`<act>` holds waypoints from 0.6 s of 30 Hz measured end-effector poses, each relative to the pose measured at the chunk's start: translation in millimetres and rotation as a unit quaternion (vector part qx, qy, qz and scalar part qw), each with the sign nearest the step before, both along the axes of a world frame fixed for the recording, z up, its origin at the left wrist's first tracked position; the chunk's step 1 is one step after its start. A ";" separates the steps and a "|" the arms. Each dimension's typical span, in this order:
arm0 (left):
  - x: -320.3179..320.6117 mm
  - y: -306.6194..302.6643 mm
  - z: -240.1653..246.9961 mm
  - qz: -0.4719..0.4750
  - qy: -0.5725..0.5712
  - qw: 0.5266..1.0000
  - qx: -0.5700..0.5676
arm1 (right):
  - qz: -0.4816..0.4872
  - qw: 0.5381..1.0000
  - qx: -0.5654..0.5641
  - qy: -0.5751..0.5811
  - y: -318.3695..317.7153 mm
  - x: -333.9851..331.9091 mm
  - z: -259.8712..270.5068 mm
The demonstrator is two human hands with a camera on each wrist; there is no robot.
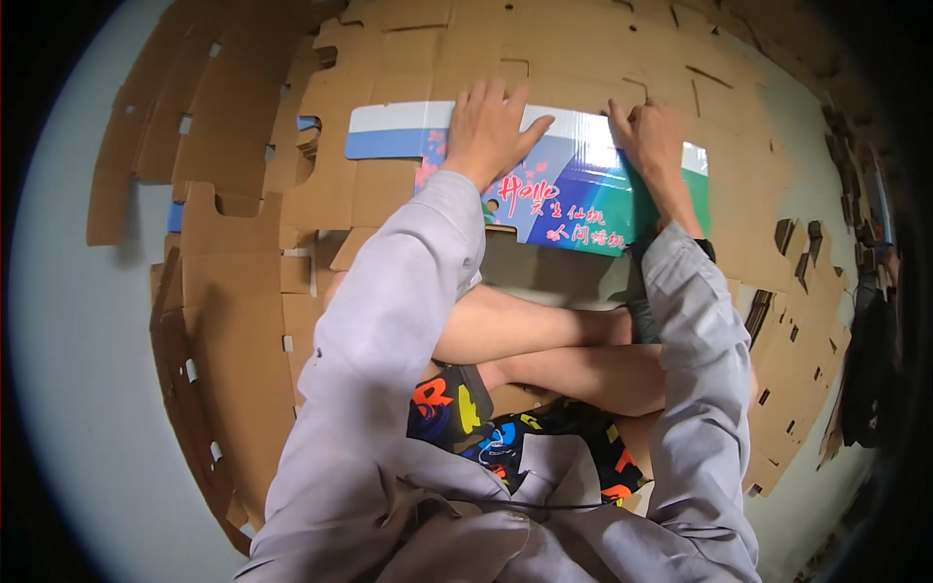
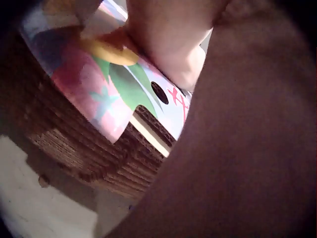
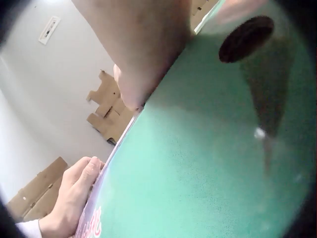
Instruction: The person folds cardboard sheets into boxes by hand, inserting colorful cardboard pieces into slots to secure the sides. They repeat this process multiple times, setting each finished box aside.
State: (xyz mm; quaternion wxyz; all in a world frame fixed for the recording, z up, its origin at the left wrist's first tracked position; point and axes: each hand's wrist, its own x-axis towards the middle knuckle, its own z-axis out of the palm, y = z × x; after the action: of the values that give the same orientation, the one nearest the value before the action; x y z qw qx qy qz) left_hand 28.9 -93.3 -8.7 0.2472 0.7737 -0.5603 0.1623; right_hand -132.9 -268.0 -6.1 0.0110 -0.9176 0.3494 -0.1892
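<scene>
A printed cardboard piece (image 1: 573,180) in white, blue, purple and green, with pink and red lettering, lies in front of the person. In the left wrist view it tops a thick stack of corrugated cardboard (image 2: 99,153). My left hand (image 1: 486,131) rests on its far part, fingers pointing to the far edge and thumb spread to the right. To its right, my right hand (image 1: 653,141) touches the same piece by the far edge, thumb out to the left. The right wrist view shows that printed face close up in green with a dark oval hole (image 3: 246,38); the fingertips are hidden there.
Brown cardboard sheets (image 1: 418,58) with slots and cut-outs spread beyond the printed piece. More stacked cardboard stands left (image 1: 228,321) and right (image 1: 802,350). The person's crossed legs (image 1: 554,335) are just below the printed piece. A pale floor (image 1: 87,360) shows at left.
</scene>
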 end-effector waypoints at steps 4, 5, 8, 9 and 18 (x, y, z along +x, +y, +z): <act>-1.0 7.2 4.2 0.001 0.040 0.999 -0.002 | -0.029 0.986 0.061 -0.153 1.9 -4.7 0.5; -1.6 7.6 1.6 -0.002 0.056 0.998 0.001 | -0.037 0.984 0.067 -0.161 4.2 -5.8 1.3; -5.4 5.7 -4.7 0.014 0.033 0.999 -0.024 | -0.040 0.995 0.026 -0.086 43.3 -14.8 18.4; -8.7 8.5 -3.3 0.026 0.054 0.998 -0.019 | -0.026 0.997 -0.016 -0.069 53.1 -19.8 10.2; -35.0 21.9 6.4 0.018 0.013 0.997 0.069 | -0.055 0.997 -0.048 -0.020 61.2 -21.0 -5.6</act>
State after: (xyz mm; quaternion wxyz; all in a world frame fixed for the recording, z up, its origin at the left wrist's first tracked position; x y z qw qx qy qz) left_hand -6.2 -71.5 -2.2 0.1977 0.8011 -0.5526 0.1178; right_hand -153.9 -206.8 -11.7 -0.0362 -0.8923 0.3901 -0.2244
